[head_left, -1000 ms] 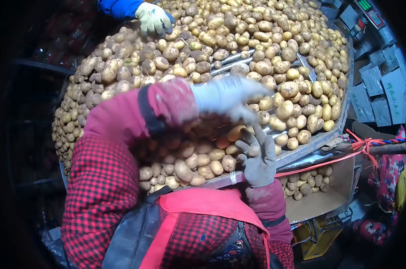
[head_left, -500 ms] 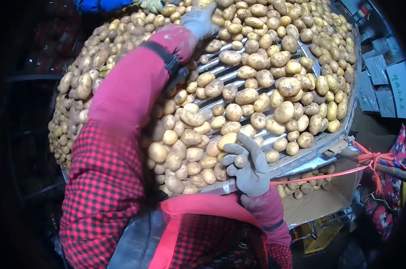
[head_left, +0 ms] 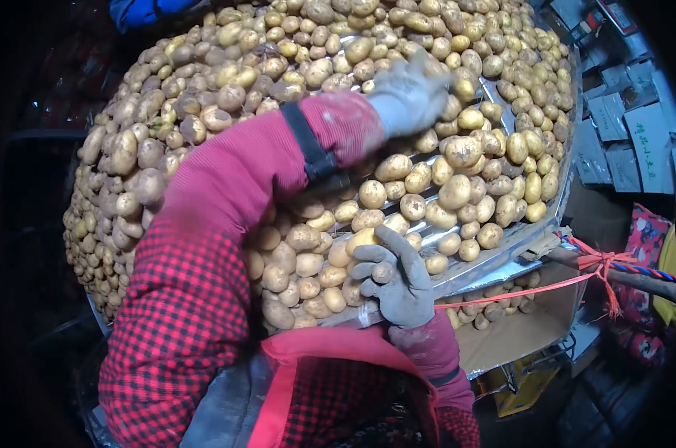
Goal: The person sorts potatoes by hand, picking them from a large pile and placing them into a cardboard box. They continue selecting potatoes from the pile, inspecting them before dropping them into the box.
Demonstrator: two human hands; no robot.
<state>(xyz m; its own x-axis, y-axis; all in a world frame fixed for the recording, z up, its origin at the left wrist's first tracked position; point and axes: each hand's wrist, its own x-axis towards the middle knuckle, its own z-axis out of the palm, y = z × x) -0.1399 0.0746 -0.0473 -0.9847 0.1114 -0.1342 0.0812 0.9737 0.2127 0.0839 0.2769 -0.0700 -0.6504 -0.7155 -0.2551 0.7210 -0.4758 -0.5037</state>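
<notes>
Potatoes (head_left: 278, 257) cover a slatted metal sorting table (head_left: 435, 231) in a thick layer. My left hand (head_left: 409, 97), in a grey glove, reaches across the middle of the pile. It is blurred by motion, but its fingers look stretched out over the potatoes, and I see nothing held. Near the table's front edge, my right hand (head_left: 405, 287), also gloved, is palm up with its fingers curled round a small potato (head_left: 382, 273). A larger yellow potato (head_left: 362, 240) lies at its fingertips.
Below the table's right edge, a cardboard box (head_left: 517, 336) contains potatoes. Red twine (head_left: 603, 259) is knotted round a pole at the right. Printed cartons (head_left: 649, 149) lie beyond it. A blue sleeve (head_left: 147, 9) of another person shows at the top left.
My left hand has swept right and toward me across the potatoes, covering part of the slats. My right hand keeps its small potato. The view has shifted slightly.
</notes>
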